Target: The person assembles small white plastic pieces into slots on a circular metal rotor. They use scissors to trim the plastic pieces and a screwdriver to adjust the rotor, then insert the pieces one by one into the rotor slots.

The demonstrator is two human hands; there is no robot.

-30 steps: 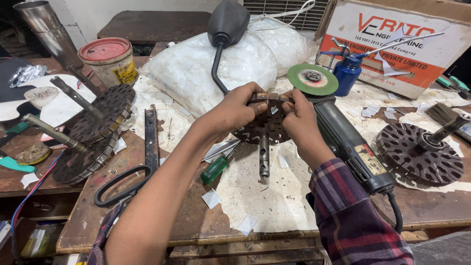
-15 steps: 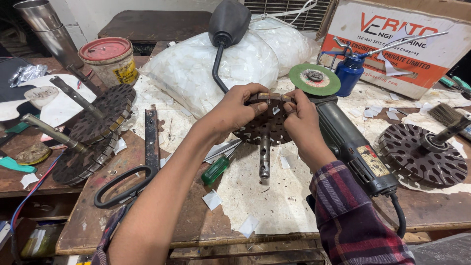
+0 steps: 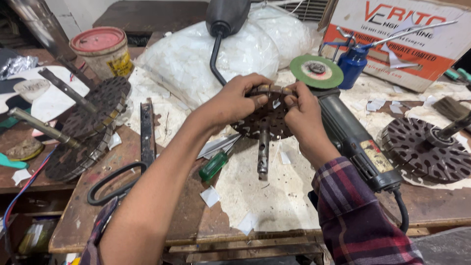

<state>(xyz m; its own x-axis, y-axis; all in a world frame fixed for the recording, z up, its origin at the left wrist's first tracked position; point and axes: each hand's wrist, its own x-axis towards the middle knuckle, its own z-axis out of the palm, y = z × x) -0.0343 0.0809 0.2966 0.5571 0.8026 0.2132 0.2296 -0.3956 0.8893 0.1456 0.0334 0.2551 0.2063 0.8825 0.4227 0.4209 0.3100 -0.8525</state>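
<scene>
My left hand (image 3: 234, 102) and my right hand (image 3: 303, 114) both grip a dark slotted metal disc with a steel shaft (image 3: 263, 128), a motor stator-like part held tilted above the wooden workbench (image 3: 162, 216). The shaft points down toward me. My fingers pinch small white paper slips at the disc's upper rim. A green-handled screwdriver (image 3: 214, 166) lies just below my left wrist, on paper scraps.
An angle grinder (image 3: 349, 132) with a green disc lies right of my hands. More slotted discs lie left (image 3: 93, 110) and right (image 3: 423, 153). A blue oil can (image 3: 354, 65), cardboard box (image 3: 407, 44), plastic bags (image 3: 206, 59), a tin (image 3: 100, 49) and black scissors (image 3: 117, 179) surround them.
My fingers have shifted slightly along the disc's upper rim; the disc and both arms stay in nearly the same place.
</scene>
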